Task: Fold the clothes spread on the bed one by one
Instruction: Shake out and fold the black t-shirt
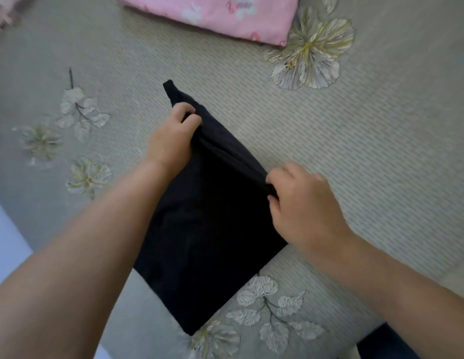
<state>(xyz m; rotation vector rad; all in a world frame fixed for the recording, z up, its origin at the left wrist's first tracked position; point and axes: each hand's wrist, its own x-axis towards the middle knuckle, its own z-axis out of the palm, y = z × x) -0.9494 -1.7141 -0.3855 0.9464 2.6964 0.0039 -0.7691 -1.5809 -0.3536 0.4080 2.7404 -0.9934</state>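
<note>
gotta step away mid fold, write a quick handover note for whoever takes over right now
Left hand grips the far edge of the black garment; right hand pinches the same edge nearer the right.
Garment lies partly folded on the floral bed sheet.
Pink folded item sits at the far side.
Left: finish this fold, set it aside. No other unfolded clothes in view.

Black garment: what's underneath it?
The black garment lies on the flower-print bed cover. Both hands grip its far edge; anything hidden beneath the cloth cannot be seen.
</note>
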